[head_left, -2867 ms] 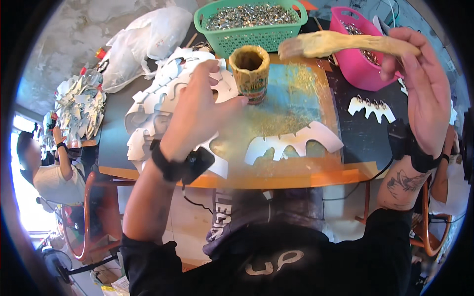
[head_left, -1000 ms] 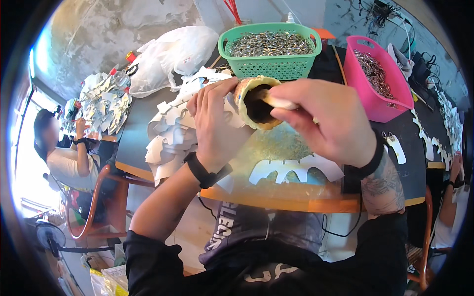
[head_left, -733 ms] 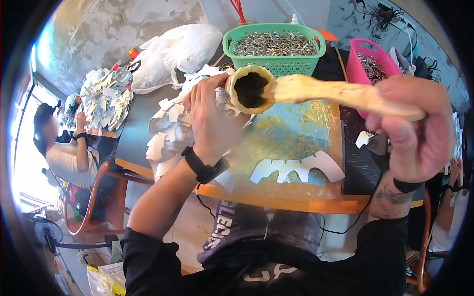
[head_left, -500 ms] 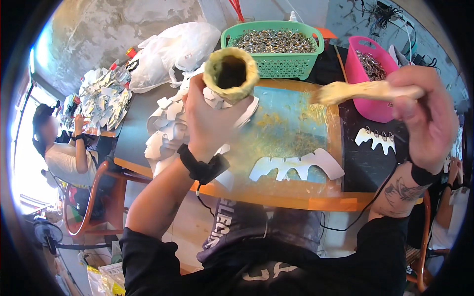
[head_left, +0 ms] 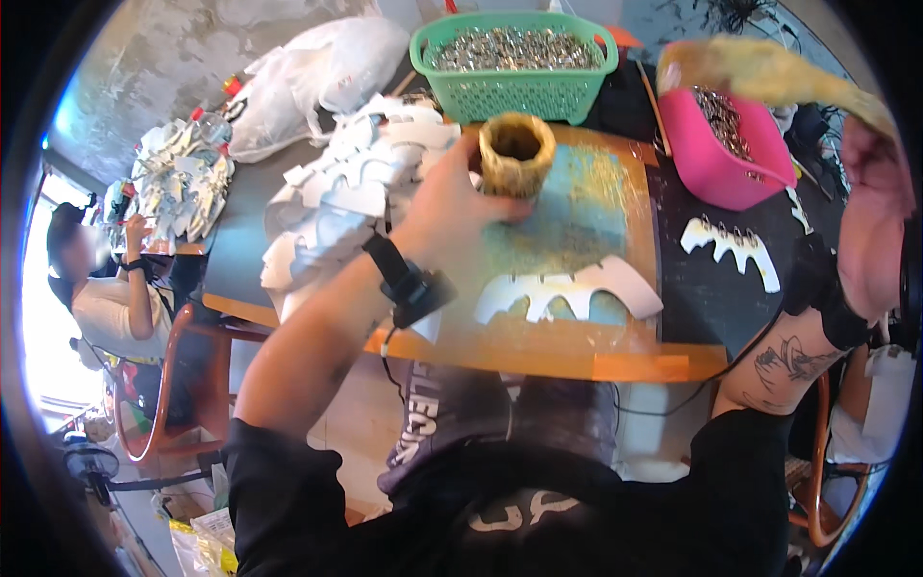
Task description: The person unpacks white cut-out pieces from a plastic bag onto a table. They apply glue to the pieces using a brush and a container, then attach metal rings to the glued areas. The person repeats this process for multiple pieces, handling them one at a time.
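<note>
My left hand is closed round a glue-crusted, yellowish pot with a dark open mouth, low over the blue, glue-stained mat. At the upper right my right hand grips a wooden-handled brush, smeared by motion. The brush is raised over the pink basket, its head toward the left. A white scalloped piece with yellow marks along its upper edge lies on the near part of the mat. Farther right, a smaller white piece carries several metal rings.
White cut pieces are heaped left of the pot, with a white plastic bag behind. A green basket of metal parts stands at the back, a pink basket at right. Another person sits at far left.
My left hand has moved the pot right and lowered it toward the mat. My right hand has swung the brush up and right, away from the mat. The view has shifted a little.
</note>
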Motion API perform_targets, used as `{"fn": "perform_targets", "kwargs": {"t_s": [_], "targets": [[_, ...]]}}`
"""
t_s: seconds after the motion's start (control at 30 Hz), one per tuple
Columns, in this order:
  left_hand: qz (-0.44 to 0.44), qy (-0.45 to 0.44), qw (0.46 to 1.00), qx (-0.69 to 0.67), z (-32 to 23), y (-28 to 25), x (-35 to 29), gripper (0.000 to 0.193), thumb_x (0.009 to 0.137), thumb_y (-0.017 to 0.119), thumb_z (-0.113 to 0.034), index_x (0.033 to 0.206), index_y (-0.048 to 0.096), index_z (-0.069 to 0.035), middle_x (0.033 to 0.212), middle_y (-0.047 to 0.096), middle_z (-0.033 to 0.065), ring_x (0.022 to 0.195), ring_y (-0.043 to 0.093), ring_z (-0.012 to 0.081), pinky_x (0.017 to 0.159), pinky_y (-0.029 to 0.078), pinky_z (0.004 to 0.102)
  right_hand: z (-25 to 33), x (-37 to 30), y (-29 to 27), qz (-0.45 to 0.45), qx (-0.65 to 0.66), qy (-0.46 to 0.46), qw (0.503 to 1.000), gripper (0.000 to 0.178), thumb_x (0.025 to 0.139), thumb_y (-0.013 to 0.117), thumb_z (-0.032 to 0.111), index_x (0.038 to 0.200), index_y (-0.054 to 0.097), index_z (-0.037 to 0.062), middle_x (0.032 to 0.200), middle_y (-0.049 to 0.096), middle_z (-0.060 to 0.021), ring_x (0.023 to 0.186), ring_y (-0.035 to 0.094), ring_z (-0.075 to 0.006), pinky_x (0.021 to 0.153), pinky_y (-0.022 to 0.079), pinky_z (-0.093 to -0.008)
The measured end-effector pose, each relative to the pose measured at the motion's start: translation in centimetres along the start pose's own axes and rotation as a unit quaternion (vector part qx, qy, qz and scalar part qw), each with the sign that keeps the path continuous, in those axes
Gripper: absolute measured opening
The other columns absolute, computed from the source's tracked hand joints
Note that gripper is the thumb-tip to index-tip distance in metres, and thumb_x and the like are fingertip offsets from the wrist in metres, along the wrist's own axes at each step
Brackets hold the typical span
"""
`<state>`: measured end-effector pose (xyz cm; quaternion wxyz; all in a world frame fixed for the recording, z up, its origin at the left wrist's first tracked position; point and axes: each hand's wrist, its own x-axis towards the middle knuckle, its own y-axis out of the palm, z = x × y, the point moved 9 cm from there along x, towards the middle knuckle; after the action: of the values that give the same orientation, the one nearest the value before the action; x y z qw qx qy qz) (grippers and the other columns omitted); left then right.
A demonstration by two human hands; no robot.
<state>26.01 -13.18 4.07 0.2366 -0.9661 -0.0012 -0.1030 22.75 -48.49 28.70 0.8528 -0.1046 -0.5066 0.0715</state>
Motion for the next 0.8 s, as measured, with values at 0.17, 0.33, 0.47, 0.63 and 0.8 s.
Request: {"fn": "perform_targets", "kwargs": {"t_s": [0.17, 0.33, 0.47, 0.63, 0.8], "targets": [[-0.006, -0.009, 1.0, 0.012, 0.2, -1.6, -2.2, 0.089, 0.075, 0.09, -0.018, 0.147, 0.042, -0.001, 0.138, 0.06, 0.0168, 0.125, 0.06, 0.0267, 0.101, 0.051, 0.0402, -5.2, -7.4, 4.1, 0.027, 0.071, 0.288, 0.955, 0.03, 0.102, 0.047, 0.024, 0.113, 0.063, 0.0015, 0.088, 0.063, -0.0013, 0.069, 0.054, -0.0075, 0.06, 0.035, -0.0206], [-0.126, 0.166, 0.944, 0.258, -8.9, -2.1, -12.6, 0.054, 0.081, 0.079, -0.013, 0.129, 0.057, 0.001, 0.125, 0.063, 0.0193, 0.113, 0.063, 0.0338, 0.096, 0.051, 0.0438, -7.0, -15.5, 7.4, -0.006, 0.034, 0.411, 0.911, 0.014, 0.103, 0.053, 0.012, 0.107, 0.065, 0.0074, 0.084, 0.063, 0.0028, 0.07, 0.056, -0.0022, 0.058, 0.039, -0.0173], [0.118, 0.263, 0.928, 0.237, -10.1, 8.9, -18.3, 0.051, 0.08, 0.081, -0.031, 0.117, 0.059, -0.003, 0.132, 0.059, 0.0185, 0.126, 0.055, 0.0374, 0.111, 0.041, 0.0533, -7.0, -16.9, 10.4, -0.009, 0.018, 0.401, 0.916, 0.011, 0.105, 0.055, 0.013, 0.108, 0.064, 0.0055, 0.087, 0.062, 0.0028, 0.07, 0.055, -0.0027, 0.062, 0.043, -0.0189], [0.114, 0.293, 0.902, 0.297, -9.4, 13.5, -18.2, 0.07, 0.091, 0.062, -0.058, 0.135, 0.056, -0.004, 0.146, 0.053, 0.0213, 0.137, 0.049, 0.0372, 0.117, 0.032, 0.0585, -5.6, -16.8, 12.9, 0.018, -0.102, 0.366, 0.925, 0.011, 0.105, 0.056, 0.011, 0.109, 0.063, 0.0035, 0.079, 0.06, 0.0007, 0.067, 0.051, -0.0043, 0.061, 0.042, -0.0224], [0.068, 0.255, 0.906, 0.331, -8.5, 14.5, -17.6, 0.072, 0.093, 0.058, -0.059, 0.138, 0.056, -0.004, 0.149, 0.051, 0.024, 0.139, 0.048, 0.0361, 0.114, 0.033, 0.0596, -4.0, -15.4, 12.6, 0.05, -0.212, 0.332, 0.918, 0.01, 0.101, 0.055, 0.006, 0.106, 0.064, 0.0025, 0.07, 0.058, -0.0016, 0.062, 0.051, -0.0056, 0.056, 0.039, -0.0261]]}}
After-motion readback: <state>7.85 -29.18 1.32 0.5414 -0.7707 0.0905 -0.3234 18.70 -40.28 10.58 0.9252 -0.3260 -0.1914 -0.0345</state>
